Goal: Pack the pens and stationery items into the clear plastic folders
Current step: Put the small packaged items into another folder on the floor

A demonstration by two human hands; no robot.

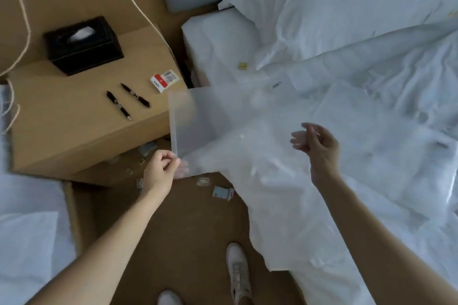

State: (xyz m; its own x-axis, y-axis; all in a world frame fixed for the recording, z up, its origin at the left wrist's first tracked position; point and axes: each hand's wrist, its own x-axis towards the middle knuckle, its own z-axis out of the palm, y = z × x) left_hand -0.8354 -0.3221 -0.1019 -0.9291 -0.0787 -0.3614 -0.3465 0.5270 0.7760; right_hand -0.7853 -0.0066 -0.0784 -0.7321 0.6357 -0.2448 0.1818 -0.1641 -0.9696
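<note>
My left hand point(161, 171) pinches the lower left corner of a clear plastic folder point(210, 129), which it holds in the air between the nightstand and the bed. To the folder's right, my right hand point(317, 146) hovers over the bed with its fingers loosely curled and nothing in them. Two black pens point(135, 95) point(118, 104) lie side by side on the wooden nightstand point(74, 136). A small red and white packet point(164, 80) sits near the nightstand's right edge. More clear folders point(371, 116) lie spread on the white bedding.
A black tissue box point(83, 44) stands at the back of the nightstand, with white cables point(22, 7) trailing beside it. Small stationery packets point(223, 192) and clips are scattered on the brown floor. White pillows point(347, 0) lie on the bed. My white shoes point(238, 270) show below.
</note>
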